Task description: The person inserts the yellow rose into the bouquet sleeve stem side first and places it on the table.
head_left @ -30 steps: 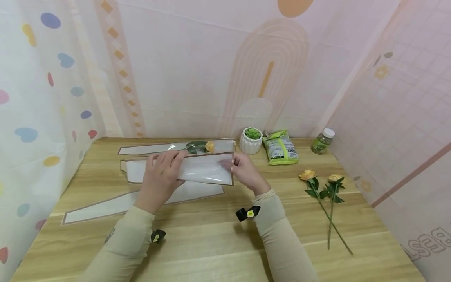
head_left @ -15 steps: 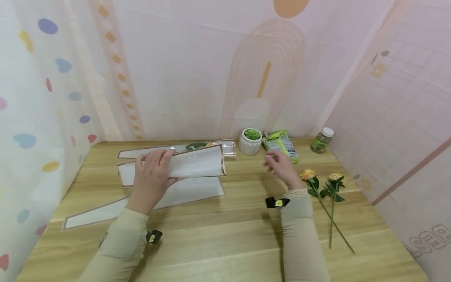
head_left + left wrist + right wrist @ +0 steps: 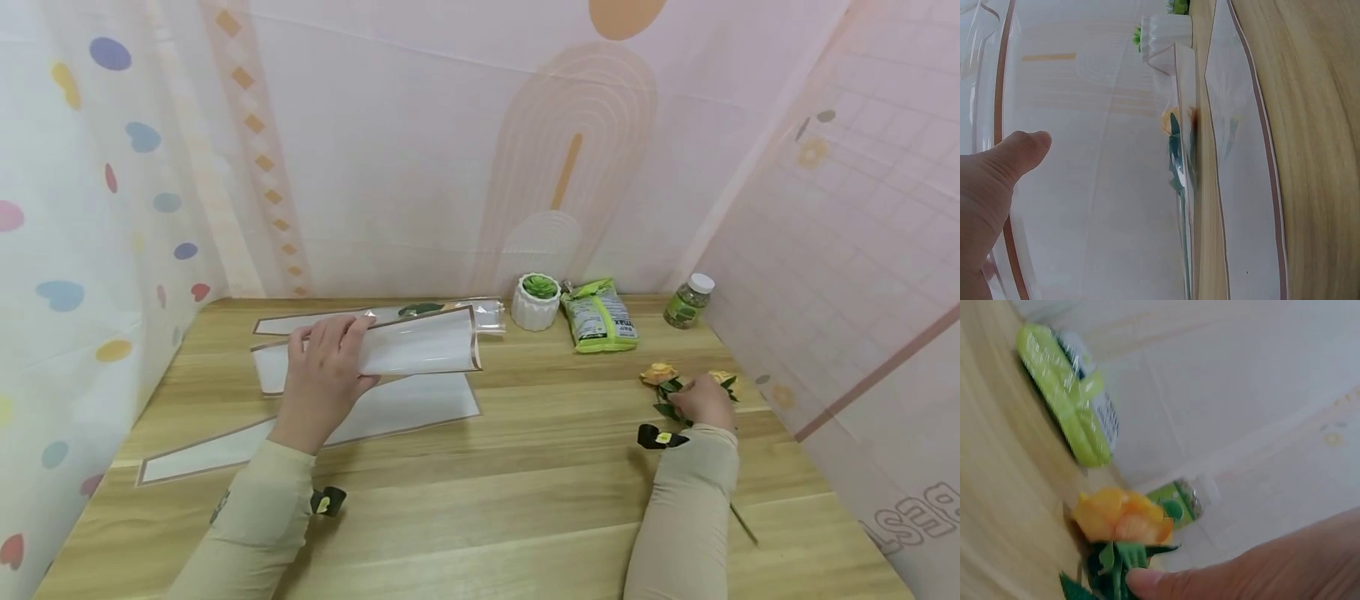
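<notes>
My left hand (image 3: 326, 367) grips a clear flower sleeve with a brown border (image 3: 420, 343), lifted above the table and curled at its right end. In the left wrist view the thumb (image 3: 1022, 150) lies against the film. My right hand (image 3: 705, 402) is at the two artificial roses on the right. In the right wrist view its thumb pinches the green just under an orange-yellow rose (image 3: 1122, 515); the other fingers are hidden. In the head view this hand covers most of the second rose (image 3: 722, 377), and the forearm hides part of the stems.
Another sleeve (image 3: 300, 323) at the back holds a rose (image 3: 1175, 147). A flat sleeve (image 3: 202, 454) lies nearer me. Along the wall stand a potted succulent (image 3: 536, 302), a green packet (image 3: 600, 317) and a white-capped jar (image 3: 687, 302).
My right hand has let go of the sleeve's right end and moved right to the roses. My left hand keeps holding the sleeve, shifted slightly left, its right end now curled.
</notes>
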Action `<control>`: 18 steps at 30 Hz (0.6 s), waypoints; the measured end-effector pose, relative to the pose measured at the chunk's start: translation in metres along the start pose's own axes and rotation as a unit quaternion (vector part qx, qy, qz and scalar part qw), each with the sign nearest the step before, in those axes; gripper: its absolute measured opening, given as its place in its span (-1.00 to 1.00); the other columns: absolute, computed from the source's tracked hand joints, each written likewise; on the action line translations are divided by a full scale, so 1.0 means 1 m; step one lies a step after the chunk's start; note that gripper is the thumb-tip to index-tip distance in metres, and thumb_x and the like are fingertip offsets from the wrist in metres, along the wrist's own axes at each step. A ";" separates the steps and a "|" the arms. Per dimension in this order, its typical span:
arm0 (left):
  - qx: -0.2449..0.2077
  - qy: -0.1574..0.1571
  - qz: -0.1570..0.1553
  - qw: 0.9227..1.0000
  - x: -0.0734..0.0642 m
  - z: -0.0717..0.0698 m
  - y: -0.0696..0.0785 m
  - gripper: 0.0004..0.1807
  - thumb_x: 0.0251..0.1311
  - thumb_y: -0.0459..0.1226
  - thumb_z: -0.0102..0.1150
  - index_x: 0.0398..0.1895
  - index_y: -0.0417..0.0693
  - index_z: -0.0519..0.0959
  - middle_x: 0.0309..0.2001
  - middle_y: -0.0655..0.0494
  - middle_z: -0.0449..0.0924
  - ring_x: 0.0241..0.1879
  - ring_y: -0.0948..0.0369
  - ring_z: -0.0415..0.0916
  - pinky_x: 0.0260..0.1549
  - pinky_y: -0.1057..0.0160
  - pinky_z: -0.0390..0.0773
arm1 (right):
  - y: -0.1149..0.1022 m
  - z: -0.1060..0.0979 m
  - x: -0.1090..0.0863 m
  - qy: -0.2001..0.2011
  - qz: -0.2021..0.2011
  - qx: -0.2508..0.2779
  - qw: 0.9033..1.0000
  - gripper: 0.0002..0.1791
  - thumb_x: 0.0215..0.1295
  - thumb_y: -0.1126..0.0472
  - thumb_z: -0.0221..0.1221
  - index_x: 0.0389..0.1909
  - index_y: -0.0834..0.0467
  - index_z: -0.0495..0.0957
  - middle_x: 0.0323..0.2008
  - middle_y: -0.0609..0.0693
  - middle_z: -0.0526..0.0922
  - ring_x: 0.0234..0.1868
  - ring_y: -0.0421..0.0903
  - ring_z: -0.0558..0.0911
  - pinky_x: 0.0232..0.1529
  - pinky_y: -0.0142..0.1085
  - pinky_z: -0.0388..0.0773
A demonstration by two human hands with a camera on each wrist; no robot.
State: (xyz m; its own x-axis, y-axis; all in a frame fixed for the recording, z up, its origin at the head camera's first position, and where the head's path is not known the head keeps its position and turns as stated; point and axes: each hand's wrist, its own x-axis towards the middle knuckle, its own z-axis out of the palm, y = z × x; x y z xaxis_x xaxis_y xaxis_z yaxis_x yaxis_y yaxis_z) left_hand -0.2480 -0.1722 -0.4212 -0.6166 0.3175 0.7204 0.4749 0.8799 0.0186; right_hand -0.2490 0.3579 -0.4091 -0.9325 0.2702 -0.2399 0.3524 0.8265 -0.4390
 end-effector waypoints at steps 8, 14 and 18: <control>-0.005 0.001 0.002 1.000 0.000 -0.001 0.000 0.06 -0.44 -0.23 0.78 0.26 -0.18 0.38 0.06 -0.18 0.43 0.05 -0.16 0.41 -0.02 -0.21 0.32 | 0.007 0.001 0.001 -0.029 0.078 -0.041 0.996 -0.56 0.38 0.11 0.22 -0.01 0.45 0.59 0.11 0.46 0.56 -0.02 0.33 0.61 -0.04 0.14 0.56; -0.005 0.003 0.005 1.000 0.000 -0.001 0.000 0.07 -0.46 -0.22 0.79 0.26 -0.20 0.39 0.06 -0.18 0.43 0.04 -0.16 0.41 -0.03 -0.21 0.33 | 0.003 0.000 0.001 -0.010 0.078 -0.039 0.996 -0.69 0.37 0.15 0.11 -0.39 0.36 0.56 -0.10 0.40 0.61 -0.16 0.25 0.58 -0.13 0.12 0.53; -0.004 0.004 0.005 1.000 -0.001 0.000 -0.001 0.07 -0.47 -0.22 0.79 0.26 -0.19 0.39 0.06 -0.18 0.43 0.05 -0.16 0.41 -0.02 -0.22 0.33 | -0.003 -0.003 -0.004 0.019 0.055 -0.033 0.998 -0.61 0.30 0.21 0.04 -0.73 0.06 0.23 -0.57 0.06 0.39 -0.47 0.03 0.39 -0.41 -0.08 0.39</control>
State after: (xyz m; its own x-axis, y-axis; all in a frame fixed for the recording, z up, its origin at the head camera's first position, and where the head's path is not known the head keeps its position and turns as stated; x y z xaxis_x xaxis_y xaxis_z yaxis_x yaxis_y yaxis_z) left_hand -0.2477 -0.1730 -0.4214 -0.6073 0.3229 0.7259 0.4852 0.8742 0.0171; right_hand -0.2467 0.3556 -0.4040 -0.8908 0.3787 -0.2510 0.4485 0.8211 -0.3530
